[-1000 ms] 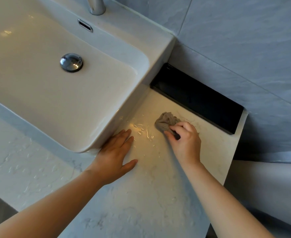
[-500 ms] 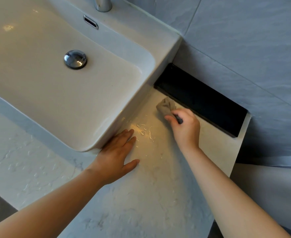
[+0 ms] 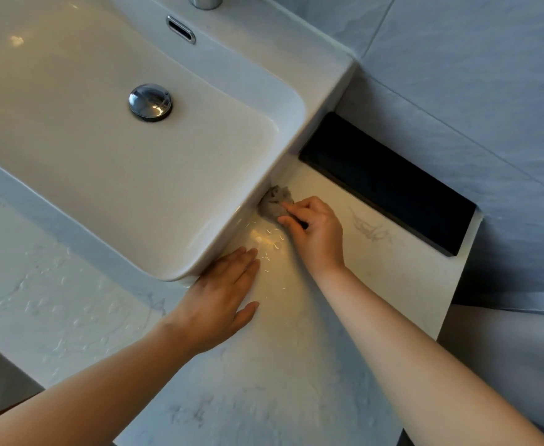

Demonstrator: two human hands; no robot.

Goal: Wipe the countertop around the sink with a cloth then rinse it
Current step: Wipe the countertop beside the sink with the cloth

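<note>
Two hands are in view, both down on the countertop [image 3: 296,381]; the left hand [image 3: 222,294] lies flat, palm down, fingers straight and close together, thumb spread out to the side; it holds nothing, and its fingertips sit just beside the near right corner of the sink [image 3: 325,75]; the right hand [image 3: 315,233] is further back, its fingers [image 3: 296,209] curled and pinching the one cloth [image 3: 274,201], a small grey crumpled wad.

The cloth sticks out beyond the right hand's fingertips, on the countertop, pushed up against the foot of the sink's right side wall; it lies ahead of the left hand and apart from it, with a wet, shiny patch of water drops [image 3: 274,243] between the left fingertips and the right hand's knuckles; only the right hand touches the cloth.

One sink, white and rectangular, stands on top of the counter to the left of both hands; in its basin there is one chrome drain plug [image 3: 150,102], and on its back wall one chrome overflow slot [image 3: 180,29]; the base of one tap [image 3: 204,0] shows at the top edge.

One black rectangular piece [image 3: 386,181] lies along the back of the countertop, right of the sink and beyond the right hand, against the grey tiled wall [image 3: 457,75]; whether it is a tray or a recess I cannot tell; more water streaks [image 3: 55,300] lie on the pale marbled counter left of the left forearm.
</note>
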